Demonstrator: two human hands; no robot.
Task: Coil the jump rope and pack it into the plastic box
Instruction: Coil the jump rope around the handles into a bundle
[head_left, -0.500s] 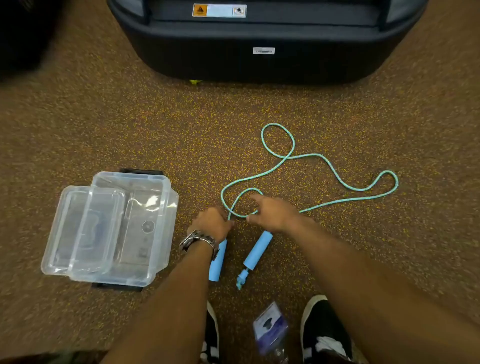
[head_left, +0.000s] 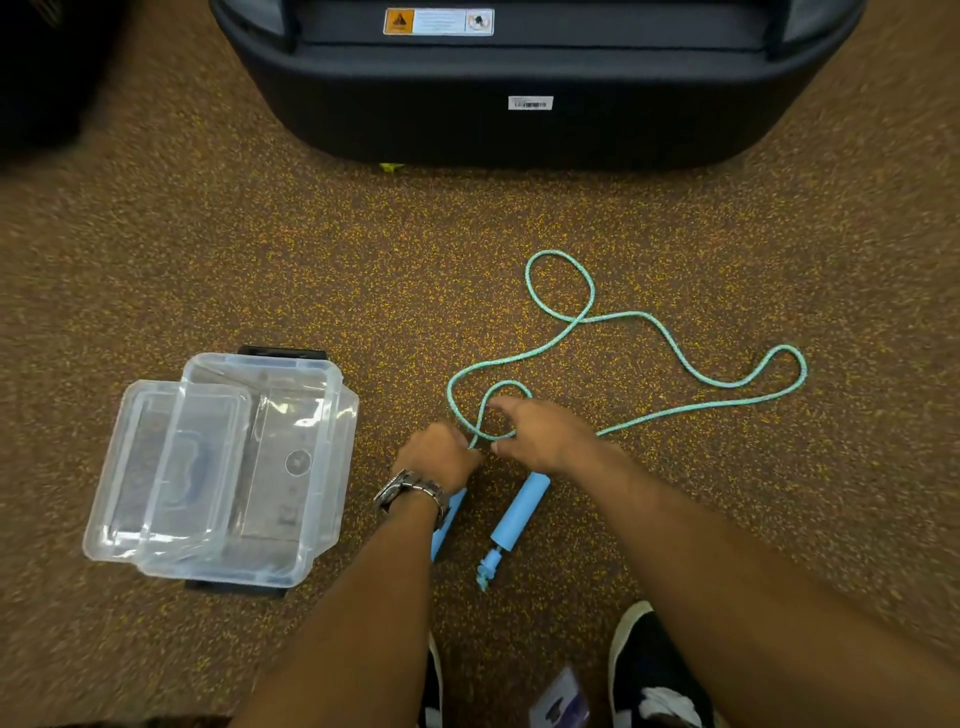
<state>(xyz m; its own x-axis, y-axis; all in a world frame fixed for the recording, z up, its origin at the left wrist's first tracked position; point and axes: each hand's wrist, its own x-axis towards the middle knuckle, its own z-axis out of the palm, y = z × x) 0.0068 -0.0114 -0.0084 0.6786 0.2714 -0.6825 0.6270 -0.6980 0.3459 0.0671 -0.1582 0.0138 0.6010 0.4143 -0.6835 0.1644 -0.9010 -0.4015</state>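
On the brown speckled floor (head_left: 208, 260), from largest to smallest:

- One black rounded plastic machine housing (head_left: 519, 130) at the far edge. It takes no part in the task.
- One clear plastic box (head_left: 301, 467) to the left, open. Its one clear lid (head_left: 171, 467) lies askew over the box's left side, so it likely has to be lifted off before packing.
- One turquoise braided jump rope (head_left: 675, 343), wholly outside the box and mostly uncoiled. It shows one closed loop far out, one long bend to the right and one small loop at the hands.
- Two hands. The left hand (head_left: 441, 454) is curled tight around the rope where the strands cross, probably to anchor the coil. The right hand (head_left: 540, 434) has forefinger and thumb spread across the small loop and seems to hold rope under the palm.
- Two light-blue foam handles. One handle (head_left: 519, 514) lies free; the other (head_left: 448, 519) is half hidden under the left wrist. They lie just beside each other, likely as the coil's core.
- One metal wristwatch (head_left: 410, 493), on the left wrist.

Coiling is barely begun.
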